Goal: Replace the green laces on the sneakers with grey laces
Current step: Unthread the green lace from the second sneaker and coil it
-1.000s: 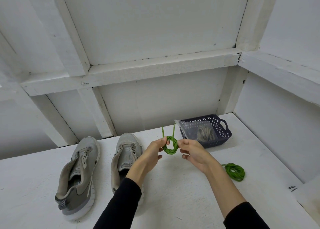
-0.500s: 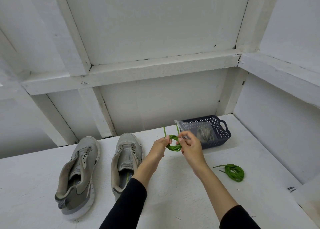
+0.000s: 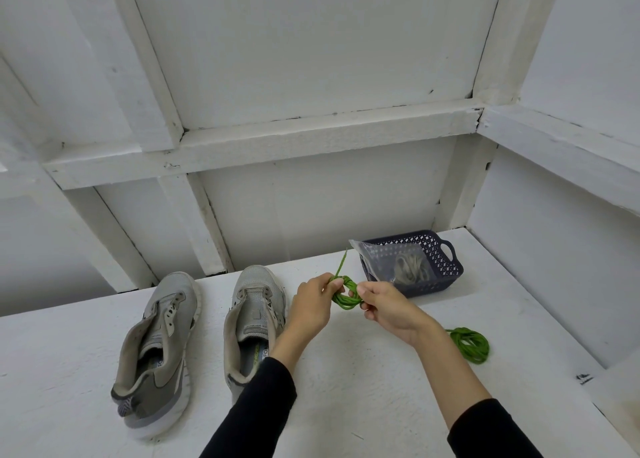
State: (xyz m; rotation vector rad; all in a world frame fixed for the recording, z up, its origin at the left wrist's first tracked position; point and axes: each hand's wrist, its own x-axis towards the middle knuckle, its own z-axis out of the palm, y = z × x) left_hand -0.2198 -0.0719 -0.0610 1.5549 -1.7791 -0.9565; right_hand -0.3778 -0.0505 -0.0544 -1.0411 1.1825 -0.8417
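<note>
Both hands are working a coiled green lace [image 3: 344, 293] above the white surface [image 3: 363, 398]: the left hand [image 3: 313, 303] is pinching the coil's left side, one loose end sticking up past its fingers, while the right hand [image 3: 389, 310] is gripping the right side with curled fingers. A second coiled green lace [image 3: 471, 345] is lying on the surface just beside the right wrist. Two grey sneakers [image 3: 162, 346], laceless, are sitting side by side to the left. Behind the hands, a dark blue basket [image 3: 446, 268] is holding a clear bag of grey laces [image 3: 408, 270].
</note>
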